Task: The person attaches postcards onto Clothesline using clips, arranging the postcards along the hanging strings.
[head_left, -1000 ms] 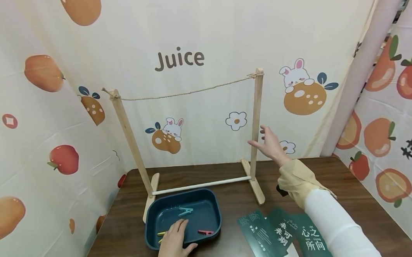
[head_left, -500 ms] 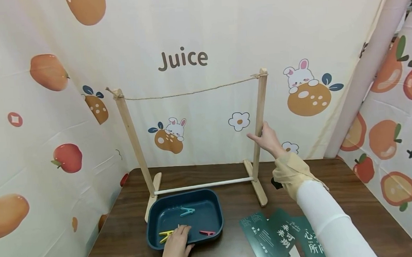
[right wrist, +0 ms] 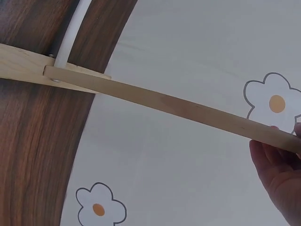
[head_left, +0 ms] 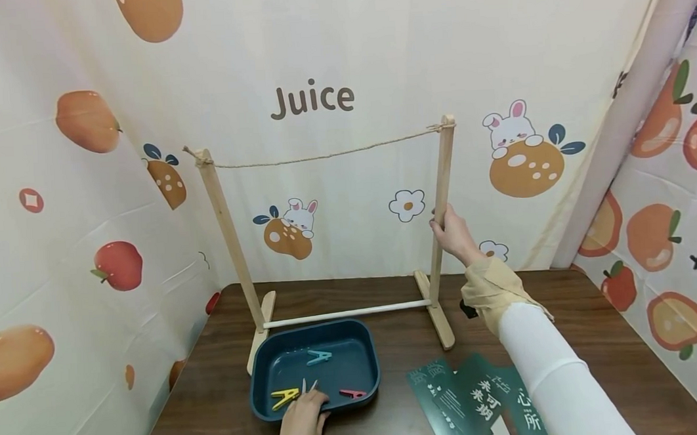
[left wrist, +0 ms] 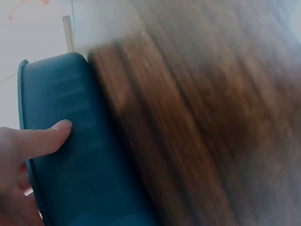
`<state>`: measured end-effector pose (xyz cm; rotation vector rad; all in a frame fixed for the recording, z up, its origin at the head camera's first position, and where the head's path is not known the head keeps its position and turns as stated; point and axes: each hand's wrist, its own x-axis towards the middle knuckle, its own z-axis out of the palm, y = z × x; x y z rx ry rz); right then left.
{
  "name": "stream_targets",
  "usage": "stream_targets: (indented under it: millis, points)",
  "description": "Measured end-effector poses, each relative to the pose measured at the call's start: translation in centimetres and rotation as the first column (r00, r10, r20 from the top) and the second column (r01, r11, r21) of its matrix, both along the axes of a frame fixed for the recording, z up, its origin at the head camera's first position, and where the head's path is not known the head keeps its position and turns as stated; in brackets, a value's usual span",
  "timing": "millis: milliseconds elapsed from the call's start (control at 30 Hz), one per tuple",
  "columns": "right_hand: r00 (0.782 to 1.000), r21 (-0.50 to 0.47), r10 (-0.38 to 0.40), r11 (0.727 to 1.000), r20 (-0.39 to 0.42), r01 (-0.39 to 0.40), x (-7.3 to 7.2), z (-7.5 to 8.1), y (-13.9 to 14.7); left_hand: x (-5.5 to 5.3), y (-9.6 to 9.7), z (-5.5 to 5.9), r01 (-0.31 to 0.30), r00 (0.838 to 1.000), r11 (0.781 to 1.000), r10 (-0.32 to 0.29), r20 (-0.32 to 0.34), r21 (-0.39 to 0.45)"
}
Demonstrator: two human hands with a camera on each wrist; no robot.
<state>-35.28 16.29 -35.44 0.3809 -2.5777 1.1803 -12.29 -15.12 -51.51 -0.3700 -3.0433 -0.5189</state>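
A wooden stand has two upright posts joined by a white rod (head_left: 347, 314) below and a thin rope (head_left: 322, 158) above. My right hand (head_left: 454, 236) grips its right post (head_left: 445, 160) about midway up, thumb and fingers on either side. In the head view my left hand (head_left: 303, 422) is at the front wall of a dark blue tray (head_left: 346, 370), fingers over the rim. The left wrist view shows the thumb (left wrist: 59, 129) pressed on the tray's outer wall. Inside lie clothespins: blue (head_left: 319, 356), yellow (head_left: 285, 397), red (head_left: 353, 393), and a pale one (head_left: 305, 386) by my left fingers.
Green printed cards (head_left: 447, 403) overlap on the brown table (head_left: 386, 373) at the front right, partly behind the right sleeve. The stand's left foot (head_left: 258, 353) is close beside the tray. A patterned curtain (head_left: 349, 230) hangs behind the table.
My right hand has moved onto the right post and closed round it. My left hand has drawn back toward the tray's front rim, uncovering the yellow and pale clothespins.
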Motion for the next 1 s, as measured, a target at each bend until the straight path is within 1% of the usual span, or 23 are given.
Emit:
stream_targets:
  millis: [200, 367, 567, 767, 900, 1000]
  points:
    - [1.000, 0.030, -0.003, 1.000, -0.006, 0.003, -0.3, -0.2, -0.1, 0.1, 0.0, -0.3, 0.015, 0.999, 1.000, -0.015, -0.031, -0.009]
    - [1.000, 0.030, 0.006, 1.000, -0.012, -0.005, -0.5, -0.4, -0.1, 0.2, 0.1, -0.4, -0.003, 0.998, 1.000, 0.002, -0.062, -0.006]
    - [1.000, 0.028, -0.005, 1.000, -0.012, 0.005, -0.3, -0.4, 0.0, 0.4, 0.4, -0.6, -0.022, 0.991, 1.000, 0.024, -0.131, 0.012]
    - [1.000, 0.031, -0.016, 0.999, -0.002, 0.016, 0.0, -0.4, 0.2, 0.4, 0.6, -0.8, -0.044, 0.990, 0.999, 0.047, -0.133, 0.028]
    - [1.000, 0.024, -0.014, 1.000, 0.009, 0.014, 0.3, -0.2, 0.3, 0.4, 0.6, -0.7, -0.046, 0.990, 0.998, 0.049, -0.129, 0.032]
    - [1.000, 0.029, -0.018, 0.999, 0.001, 0.018, 0.6, -0.2, 0.5, 0.5, 0.6, -0.6, -0.041, 0.992, 0.999, 0.045, -0.119, 0.033]
